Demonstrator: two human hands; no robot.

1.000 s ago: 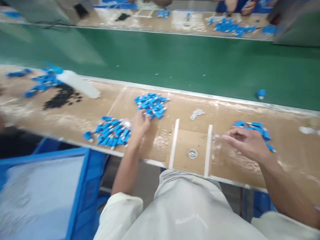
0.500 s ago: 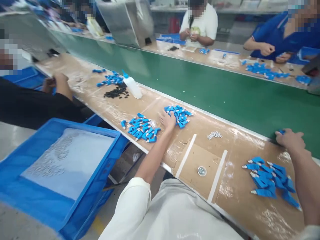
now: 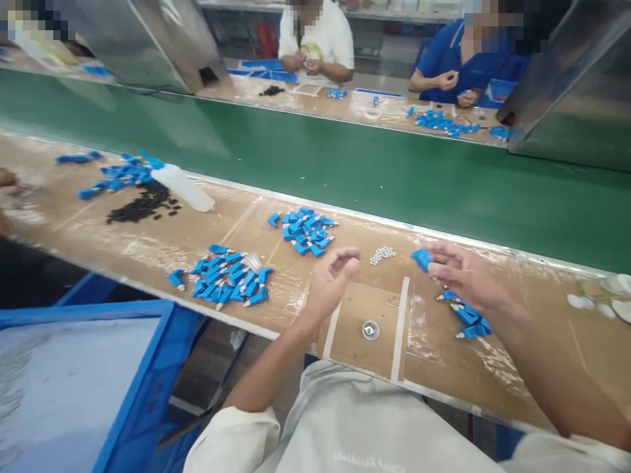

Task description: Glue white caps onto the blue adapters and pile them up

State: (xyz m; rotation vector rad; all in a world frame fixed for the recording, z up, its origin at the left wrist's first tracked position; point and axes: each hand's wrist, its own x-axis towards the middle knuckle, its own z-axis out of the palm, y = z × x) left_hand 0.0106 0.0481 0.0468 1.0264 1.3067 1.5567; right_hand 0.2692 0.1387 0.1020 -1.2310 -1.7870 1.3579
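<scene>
- The right hand (image 3: 461,272) was at two o'clock from the small clear dish (image 3: 371,330), twelve pointing away from the worker, and I saw its thumb and fingers pinching a blue piece (image 3: 420,258) off the table.
- The left hand (image 3: 331,279) hung at eleven o'clock from the dish, fingers half curled, thumb apart from them.
- The dish sat on a cardboard sheet (image 3: 352,351), with a white strip (image 3: 401,332) along its three o'clock side.
- Small white bits (image 3: 382,255) lay at twelve o'clock from the dish, between the hands.
- A small blue pile (image 3: 468,316) lay at three o'clock, partly behind the right forearm.
- More blue pieces lay heaped at eleven (image 3: 306,231) and ten (image 3: 224,277).
- Farther out at ten, a white bottle (image 3: 185,188) stood beside black bits (image 3: 140,205).
- Beyond the table, a green belt (image 3: 345,164) crossed twelve o'clock.
</scene>
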